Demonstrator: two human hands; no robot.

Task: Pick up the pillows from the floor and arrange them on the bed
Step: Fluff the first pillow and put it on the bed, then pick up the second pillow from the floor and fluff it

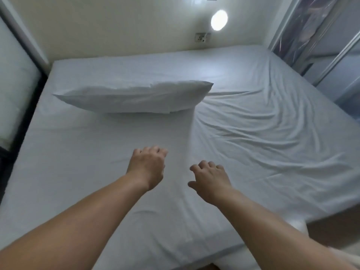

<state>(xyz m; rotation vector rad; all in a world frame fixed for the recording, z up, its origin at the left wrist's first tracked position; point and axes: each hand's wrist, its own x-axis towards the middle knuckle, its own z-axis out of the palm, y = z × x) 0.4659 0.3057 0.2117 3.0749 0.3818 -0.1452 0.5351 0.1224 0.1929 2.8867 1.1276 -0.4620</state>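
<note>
Beyond both empty hands, pillow.

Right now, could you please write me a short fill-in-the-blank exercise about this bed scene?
1. The number of pillows on the bed is ____.
2. The pillow lies on the bed's ____ half.
3. The left hand and right hand hold ____.
4. The sheet's wrinkles are on the ____ side.

Missing words: one; left; nothing; right

Dim, bluish light; glare is thrown by a round lamp; edges are bent and softly blurred.
</note>
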